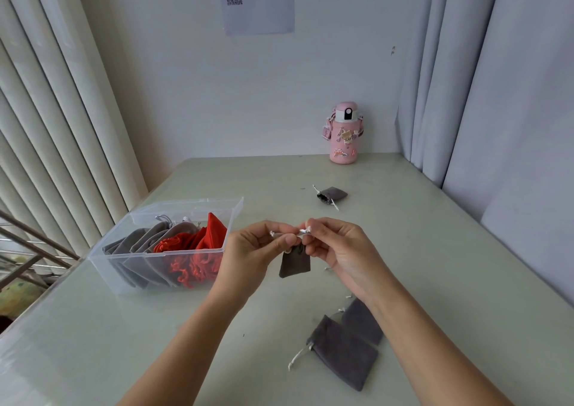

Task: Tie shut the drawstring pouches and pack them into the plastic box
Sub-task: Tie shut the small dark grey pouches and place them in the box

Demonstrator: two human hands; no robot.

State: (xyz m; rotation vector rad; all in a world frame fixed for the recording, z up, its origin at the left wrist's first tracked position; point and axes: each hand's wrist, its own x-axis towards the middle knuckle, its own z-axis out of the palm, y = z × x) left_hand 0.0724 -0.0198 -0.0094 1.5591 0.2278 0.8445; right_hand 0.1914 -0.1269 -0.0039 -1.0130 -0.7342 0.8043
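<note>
Nearest, overlapping flat on pale green tabletop (124, 343), right of clear plastic box (130, 254) and closer in than it: two dark grey velvet drawstring pouches (344, 356), white cords trailing loose, apparently not yet tied.

Just right of the box's near corner, raised off the table: left hand (251, 250) and right hand (338, 250), fingertips almost meeting. Both clamped by thumb and forefinger on thin white cord (302, 231), left at the gathered neck with a cord end poking out, right on the knotted end. Knot itself too small to judge as finished.

Hanging straight down from that pinch: small dark grey pouch (294, 261), long axis upright, mouth uppermost, bottom clear of the table.

Inside the box, standing on edge: light grey pouches (139, 244) at the left, red pouches (198, 241) at the right, little slack visible beside the red ones.

Left of the grip, then, for the box; left hand nearer to it, so probably the one to carry across.

Beyond the box and to its right: one more grey pouch (332, 194), mouth open. Farther still, pink stickered bottle (344, 132) against the wall.
</note>
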